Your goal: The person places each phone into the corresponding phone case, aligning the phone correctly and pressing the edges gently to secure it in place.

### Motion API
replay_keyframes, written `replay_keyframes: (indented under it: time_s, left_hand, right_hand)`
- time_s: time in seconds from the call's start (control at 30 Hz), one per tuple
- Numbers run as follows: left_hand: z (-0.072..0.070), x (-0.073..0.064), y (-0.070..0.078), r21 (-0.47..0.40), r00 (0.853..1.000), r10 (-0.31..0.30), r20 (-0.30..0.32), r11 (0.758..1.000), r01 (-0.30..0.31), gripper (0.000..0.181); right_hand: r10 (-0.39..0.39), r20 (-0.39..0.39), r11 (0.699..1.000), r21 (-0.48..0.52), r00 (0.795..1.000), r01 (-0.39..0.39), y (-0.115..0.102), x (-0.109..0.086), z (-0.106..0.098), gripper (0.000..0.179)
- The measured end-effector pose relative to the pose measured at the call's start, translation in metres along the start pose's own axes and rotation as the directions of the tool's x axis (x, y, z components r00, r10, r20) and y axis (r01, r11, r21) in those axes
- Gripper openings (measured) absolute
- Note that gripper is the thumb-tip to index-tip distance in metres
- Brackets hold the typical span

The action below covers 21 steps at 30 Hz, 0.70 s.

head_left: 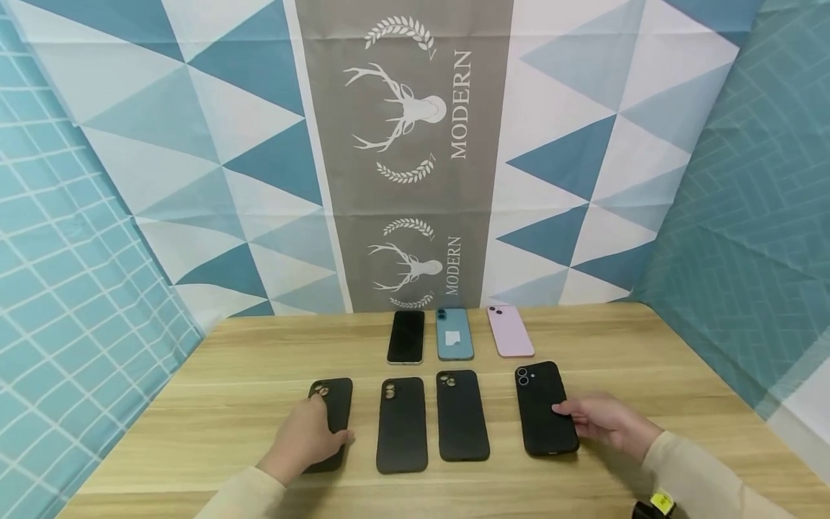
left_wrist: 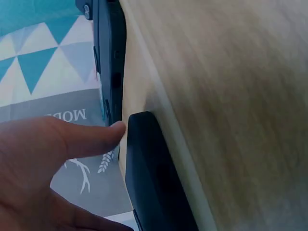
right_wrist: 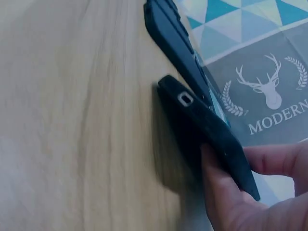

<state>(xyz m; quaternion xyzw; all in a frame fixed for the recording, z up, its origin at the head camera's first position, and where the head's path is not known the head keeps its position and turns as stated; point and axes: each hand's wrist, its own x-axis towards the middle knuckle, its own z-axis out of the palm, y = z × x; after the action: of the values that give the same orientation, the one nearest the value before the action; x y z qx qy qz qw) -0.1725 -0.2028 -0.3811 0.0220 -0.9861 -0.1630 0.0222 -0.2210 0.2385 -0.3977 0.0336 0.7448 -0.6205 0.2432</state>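
In the head view, my left hand (head_left: 301, 440) lies over the leftmost black phone case (head_left: 339, 404), which is flat on the table. Its thumb reaches across the lower right edge, and the fingertips are by the camera cutout. The left wrist view shows the thumb (left_wrist: 91, 137) stretched out straight beside the end of a black case (left_wrist: 154, 178). My right hand (head_left: 609, 422) pinches the right edge of a phone in a black case (head_left: 545, 411), thumb on top and fingers beneath. Seen from the right wrist, that cased phone (right_wrist: 207, 130) is tilted, one side raised above the table.
Two more black phone cases (head_left: 402, 425) (head_left: 462, 414) lie between the hands. Behind them are a dark-screened phone (head_left: 406, 337), a blue phone (head_left: 454, 335) with a white label, and a pink phone (head_left: 511, 331). A black and yellow object (head_left: 658, 502) shows near the right sleeve. Patterned cloth (head_left: 408, 144) backs the wooden table.
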Motion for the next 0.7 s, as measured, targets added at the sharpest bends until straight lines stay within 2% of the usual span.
replay_keyframes:
  time_s: [0.1,0.17,0.23,0.33,0.37,0.47,0.57,0.7]
  left_hand:
    - [0.001,-0.001,0.0,0.009,1.0,-0.019,0.0,1.0,0.019,0.066]
    - [0.002,-0.001,0.0,0.009,1.0,-0.026,0.009,1.0,0.026,0.058]
    - [0.003,-0.001,0.0,0.007,0.999,-0.032,0.023,0.999,0.032,0.053]
    - [0.003,0.0,0.0,-0.001,0.999,-0.035,0.041,0.999,0.035,0.051]
    - [0.003,0.001,-0.001,-0.005,0.998,-0.033,0.044,0.999,0.033,0.051]
    - [0.001,0.004,-0.001,-0.02,0.999,-0.02,0.04,1.0,0.021,0.052]
    - [-0.001,0.007,-0.003,-0.023,0.999,-0.01,0.033,1.0,0.011,0.053]
    - [-0.003,0.009,-0.005,-0.015,0.999,-0.015,0.039,1.0,0.015,0.052]
  right_hand:
    - [0.001,-0.016,0.996,-0.092,1.0,-0.002,-0.005,-0.001,0.0,0.05]
    - [-0.009,-0.039,0.982,-0.19,0.999,0.001,-0.008,-0.003,0.003,0.03]
    - [-0.024,-0.087,0.955,-0.297,0.996,-0.003,-0.01,-0.005,0.006,0.022]
    - [-0.053,-0.183,0.892,-0.451,0.982,-0.036,-0.012,-0.007,0.01,0.042]
    - [-0.067,-0.211,0.874,-0.485,0.975,-0.045,-0.013,-0.008,0.012,0.041]
    - [-0.091,-0.262,0.833,-0.548,0.961,-0.071,-0.013,-0.007,0.013,0.03]
    - [-0.123,-0.268,0.801,-0.595,0.955,-0.063,-0.014,-0.007,0.012,0.022]
    - [-0.16,-0.255,0.763,-0.645,0.954,-0.044,-0.015,-0.006,0.012,0.022]
